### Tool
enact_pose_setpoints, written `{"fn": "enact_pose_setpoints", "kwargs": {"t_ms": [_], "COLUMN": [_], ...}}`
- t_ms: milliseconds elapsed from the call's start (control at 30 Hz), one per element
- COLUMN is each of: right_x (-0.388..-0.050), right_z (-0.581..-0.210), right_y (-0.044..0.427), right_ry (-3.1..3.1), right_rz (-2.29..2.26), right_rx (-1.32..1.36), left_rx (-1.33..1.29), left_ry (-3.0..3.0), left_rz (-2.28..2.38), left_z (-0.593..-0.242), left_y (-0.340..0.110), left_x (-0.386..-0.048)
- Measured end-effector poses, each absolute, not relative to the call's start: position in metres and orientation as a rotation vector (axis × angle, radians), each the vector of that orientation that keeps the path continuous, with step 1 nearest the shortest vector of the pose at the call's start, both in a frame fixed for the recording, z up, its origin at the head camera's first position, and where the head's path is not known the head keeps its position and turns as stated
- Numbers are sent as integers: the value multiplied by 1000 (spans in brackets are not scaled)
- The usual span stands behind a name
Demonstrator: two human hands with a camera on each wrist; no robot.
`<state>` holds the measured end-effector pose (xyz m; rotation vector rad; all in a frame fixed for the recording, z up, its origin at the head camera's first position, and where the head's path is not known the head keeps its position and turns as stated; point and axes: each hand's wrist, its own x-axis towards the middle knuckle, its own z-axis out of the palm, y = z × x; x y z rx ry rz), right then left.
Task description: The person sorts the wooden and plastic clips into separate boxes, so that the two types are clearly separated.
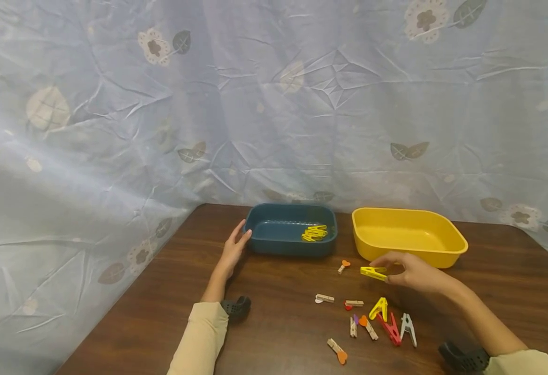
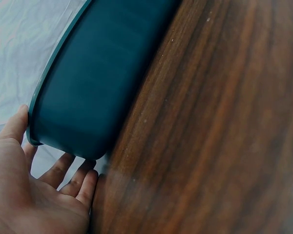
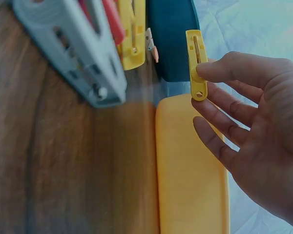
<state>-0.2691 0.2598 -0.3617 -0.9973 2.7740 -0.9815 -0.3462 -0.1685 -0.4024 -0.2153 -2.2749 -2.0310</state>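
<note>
My right hand point(image 1: 414, 273) pinches a yellow clip point(image 1: 373, 273) between thumb and fingers, in front of the yellow tray point(image 1: 400, 212); the right wrist view shows the clip point(image 3: 197, 66) upright at the thumb tip. My left hand point(image 1: 233, 251) rests at the left end of the blue tray point(image 1: 288, 249), its fingers spread. In the left wrist view the thumb and fingers of that hand point(image 2: 44, 190) lie about the tray's corner point(image 2: 83, 112), touching the rim. Several yellow clips point(image 1: 314, 233) lie inside the blue tray's right part.
On the table point(image 1: 274, 333) lie another yellow clip point(image 1: 379, 308), a red clip point(image 1: 390, 330), a grey clip point(image 1: 407, 329) and several small wooden pegs, among them one with an orange heart point(image 1: 337, 351). A patterned cloth point(image 1: 274, 130) hangs behind.
</note>
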Motion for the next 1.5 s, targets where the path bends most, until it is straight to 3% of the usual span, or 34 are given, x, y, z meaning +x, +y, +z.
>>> {"fn": "enact_pose_setpoints", "kwargs": {"t_ms": [1500], "right_x": [-316], "right_z": [-331], "right_y": [200], "right_ry": [2791], "right_rz": [-951], "right_rx": [-1014], "left_rx": [-227], "left_ry": [-2280], "left_rz": [-2008], "left_z": [-397], "left_y": [-167], "left_x": [-339]}}
